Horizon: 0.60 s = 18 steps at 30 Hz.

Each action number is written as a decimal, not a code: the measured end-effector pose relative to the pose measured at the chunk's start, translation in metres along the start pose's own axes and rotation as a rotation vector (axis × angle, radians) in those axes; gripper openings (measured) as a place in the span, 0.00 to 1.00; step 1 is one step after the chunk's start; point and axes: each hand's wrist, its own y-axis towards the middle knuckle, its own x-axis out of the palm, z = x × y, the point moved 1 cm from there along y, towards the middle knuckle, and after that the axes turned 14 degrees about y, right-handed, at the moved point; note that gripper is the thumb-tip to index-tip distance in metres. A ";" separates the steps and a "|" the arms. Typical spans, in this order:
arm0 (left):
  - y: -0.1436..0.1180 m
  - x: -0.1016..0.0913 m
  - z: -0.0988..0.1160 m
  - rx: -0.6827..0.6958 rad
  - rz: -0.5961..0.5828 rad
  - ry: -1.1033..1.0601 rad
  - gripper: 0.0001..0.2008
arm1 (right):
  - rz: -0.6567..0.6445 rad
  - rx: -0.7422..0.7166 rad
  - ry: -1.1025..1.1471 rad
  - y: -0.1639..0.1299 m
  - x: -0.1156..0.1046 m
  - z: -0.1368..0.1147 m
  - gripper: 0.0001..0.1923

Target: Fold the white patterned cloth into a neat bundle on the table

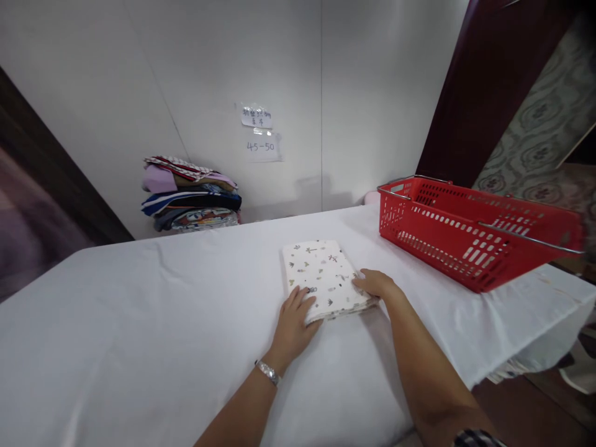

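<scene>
A folded white cloth [321,273] with small printed motifs lies on the white-covered table in front of me. My left hand [295,320] rests at its near left corner, fingers stretched out over the edge and thumb beside the front side. At the right edge, my right hand [375,284] closes on the cloth, with the thumb side on top and some fingers hidden. Several layers show along the cloth's front edge. A shiny bracelet [268,372] circles my left wrist.
A red plastic basket [442,233] with metal handles stands on the table [139,323] at right. Behind the far edge, a stack of folded fabrics [193,195] sits against the grey wall. Paper signs [264,147] hang there, one reading 45-50.
</scene>
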 end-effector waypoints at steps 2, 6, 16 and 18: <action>-0.001 0.001 0.001 0.011 -0.020 -0.010 0.25 | -0.019 -0.006 -0.016 0.000 -0.001 -0.001 0.21; -0.003 -0.001 -0.002 0.061 -0.046 -0.012 0.23 | -0.084 -0.070 0.030 -0.003 0.000 -0.006 0.26; 0.019 -0.081 -0.159 -0.214 0.043 0.332 0.13 | -0.360 -0.156 0.442 -0.013 0.030 -0.021 0.42; 0.020 -0.092 -0.161 -0.256 0.098 0.355 0.15 | -0.057 -0.237 0.479 0.002 0.026 -0.013 0.34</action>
